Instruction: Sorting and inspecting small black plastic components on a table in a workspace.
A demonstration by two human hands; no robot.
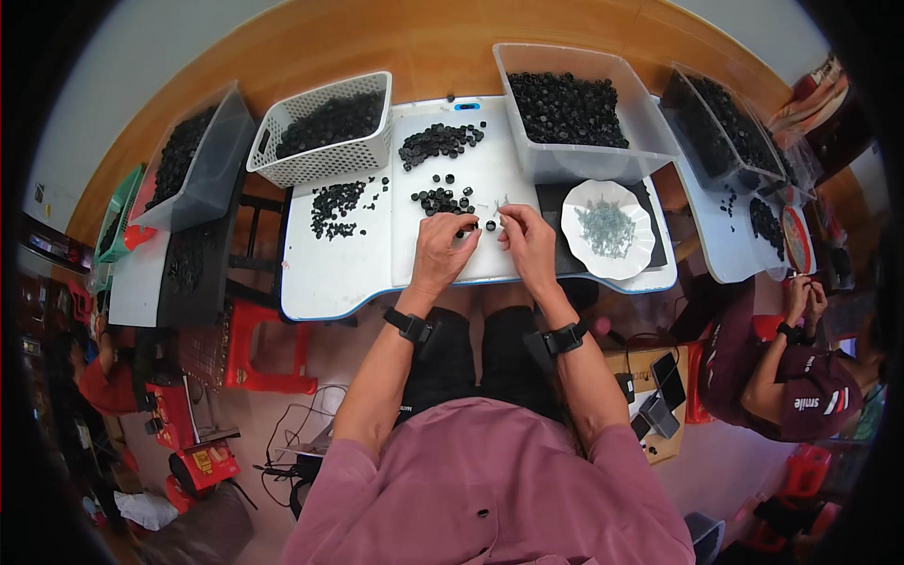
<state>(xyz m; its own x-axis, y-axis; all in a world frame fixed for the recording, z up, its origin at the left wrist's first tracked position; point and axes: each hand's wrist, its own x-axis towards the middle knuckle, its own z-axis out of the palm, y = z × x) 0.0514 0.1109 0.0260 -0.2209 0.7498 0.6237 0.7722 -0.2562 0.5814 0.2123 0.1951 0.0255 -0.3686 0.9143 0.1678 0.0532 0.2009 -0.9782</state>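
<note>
My left hand is closed in a pinch above the white tabletop, with a small black part showing at its fingertips. My right hand is pinched too, but what it holds is too small to make out. Between the fingertips of both hands sits a small round black cap. A few thin, pale slivers are just beyond the right fingers. Close to the left hand lies a loose group of black caps. A white scalloped plate right of my right hand carries a pile of thin, greenish clear pieces.
Farther back are a black cap pile, a white perforated basket and a clear bin, both containing black parts. Smaller black pieces lie left. A co-worker sits at the right-hand table; a red stool stands lower left.
</note>
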